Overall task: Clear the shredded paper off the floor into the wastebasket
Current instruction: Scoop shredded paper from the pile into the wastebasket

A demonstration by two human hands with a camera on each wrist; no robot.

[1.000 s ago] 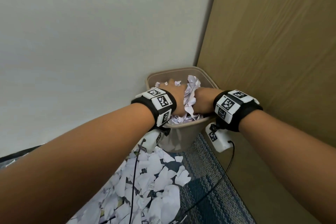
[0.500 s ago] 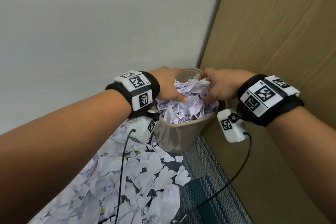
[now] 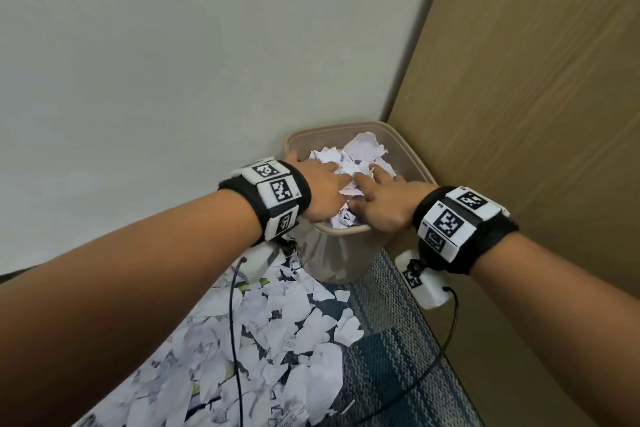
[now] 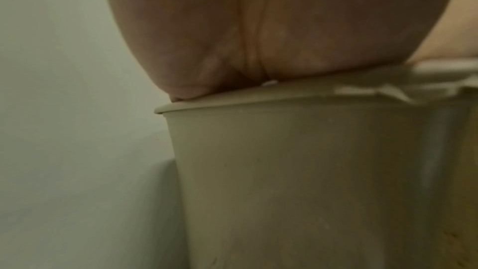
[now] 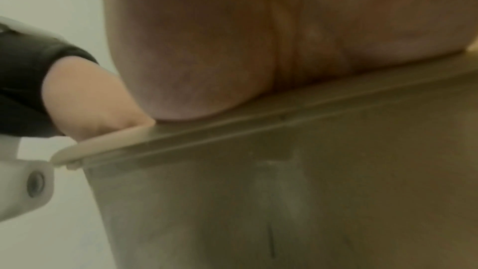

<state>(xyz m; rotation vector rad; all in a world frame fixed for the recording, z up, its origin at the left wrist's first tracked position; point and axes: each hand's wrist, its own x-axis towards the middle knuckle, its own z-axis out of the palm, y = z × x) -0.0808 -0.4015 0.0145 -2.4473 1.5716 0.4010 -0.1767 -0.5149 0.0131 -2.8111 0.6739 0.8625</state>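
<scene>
Fingers (image 3: 341,180) of both hands now flat, pressing the paper (image 3: 360,156) down into the bin (image 3: 414,158) (heap sits lower than a moment ago), floor scraps (image 3: 277,333) remain

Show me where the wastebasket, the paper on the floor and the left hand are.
wastebasket (image 3: 412,152), head view, on its bare far right rim.
paper on the floor (image 3: 294,329), head view, on a white scrap mid-pile.
left hand (image 3: 320,185), head view, on the back of the hand.
</scene>
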